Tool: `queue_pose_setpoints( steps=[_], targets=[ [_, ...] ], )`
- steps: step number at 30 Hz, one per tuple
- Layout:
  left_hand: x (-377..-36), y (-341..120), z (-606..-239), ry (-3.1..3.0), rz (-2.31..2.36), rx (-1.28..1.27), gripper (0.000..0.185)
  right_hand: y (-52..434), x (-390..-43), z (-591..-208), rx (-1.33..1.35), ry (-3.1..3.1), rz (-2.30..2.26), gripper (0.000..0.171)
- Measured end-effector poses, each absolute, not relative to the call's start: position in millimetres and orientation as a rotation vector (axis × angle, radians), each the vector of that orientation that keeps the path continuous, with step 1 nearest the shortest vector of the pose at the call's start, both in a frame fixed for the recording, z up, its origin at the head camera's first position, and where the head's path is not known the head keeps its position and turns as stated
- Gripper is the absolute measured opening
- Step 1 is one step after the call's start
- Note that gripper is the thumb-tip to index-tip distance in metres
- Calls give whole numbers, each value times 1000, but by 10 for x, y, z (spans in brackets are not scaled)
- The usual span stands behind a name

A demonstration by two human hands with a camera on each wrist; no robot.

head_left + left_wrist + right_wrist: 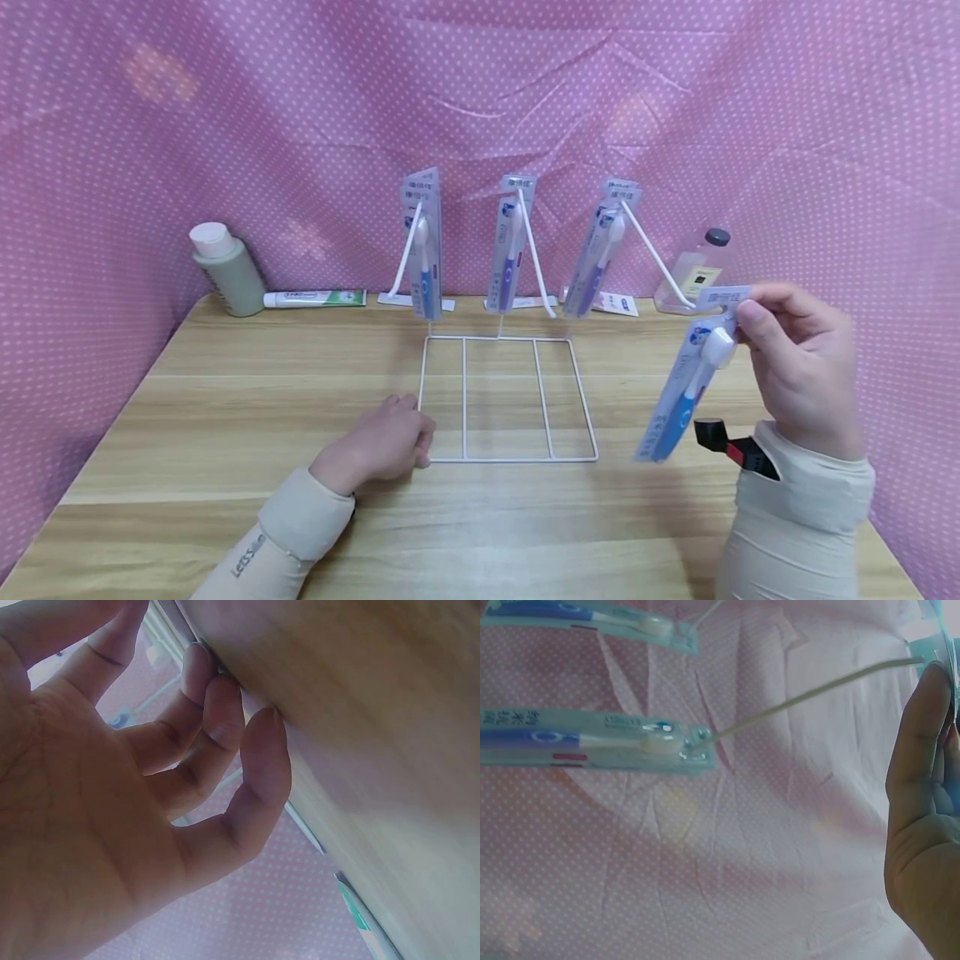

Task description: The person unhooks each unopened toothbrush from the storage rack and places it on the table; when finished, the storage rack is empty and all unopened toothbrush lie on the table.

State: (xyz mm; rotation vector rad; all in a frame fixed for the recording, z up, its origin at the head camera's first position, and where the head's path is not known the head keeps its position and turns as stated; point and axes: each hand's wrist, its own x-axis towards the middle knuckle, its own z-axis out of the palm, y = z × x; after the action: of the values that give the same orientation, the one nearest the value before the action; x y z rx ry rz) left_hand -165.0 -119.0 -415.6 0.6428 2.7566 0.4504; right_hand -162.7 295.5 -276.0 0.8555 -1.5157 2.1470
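Note:
A white wire display rack (507,460) stands on the table with three hooks. My left hand (382,442) grips the left side wire of its base near the front corner; in the left wrist view the curled fingers (266,750) touch the tabletop. Between thumb and fingers, my right hand (806,367) pinches the top card of a packaged toothbrush (682,417) with a blue handle, which hangs tilted. The tip of the right hook (660,265) is right at the card's hole. Packaged toothbrushes hang on the left (425,267), middle (507,258) and right (596,258) hooks.
Along the table's back edge are a grey-green bottle (238,275) with a white cap, a toothpaste tube (315,298), another white tube (617,304) and a clear bottle (686,271) with a black cap. A pink dotted curtain (480,100) hangs behind.

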Motion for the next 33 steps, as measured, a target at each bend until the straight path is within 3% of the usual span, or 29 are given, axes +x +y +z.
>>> queue_pose_setpoints(
  steps=[8, 15, 24, 33],
  targets=[
    [-1662, -1194, -4135, 2758, 435, 640, 37, 3071, -1670, -2716, 778, -1406, 2154, 15],
    [-1657, -1206, -4108, 2753, 448, 637, 36, 3212, -1875, -2781, 515, -1598, 2131, 12],
    [-1665, -1204, -4100, 2743, 452, 625, 36, 3332, -2360, -3186, 362, -1960, 2172, 11],
    [-1684, -1193, -4096, 2741, 440, 646, 37, 3489, -2665, -3611, 24, -2230, 2162, 8]
  ],
)
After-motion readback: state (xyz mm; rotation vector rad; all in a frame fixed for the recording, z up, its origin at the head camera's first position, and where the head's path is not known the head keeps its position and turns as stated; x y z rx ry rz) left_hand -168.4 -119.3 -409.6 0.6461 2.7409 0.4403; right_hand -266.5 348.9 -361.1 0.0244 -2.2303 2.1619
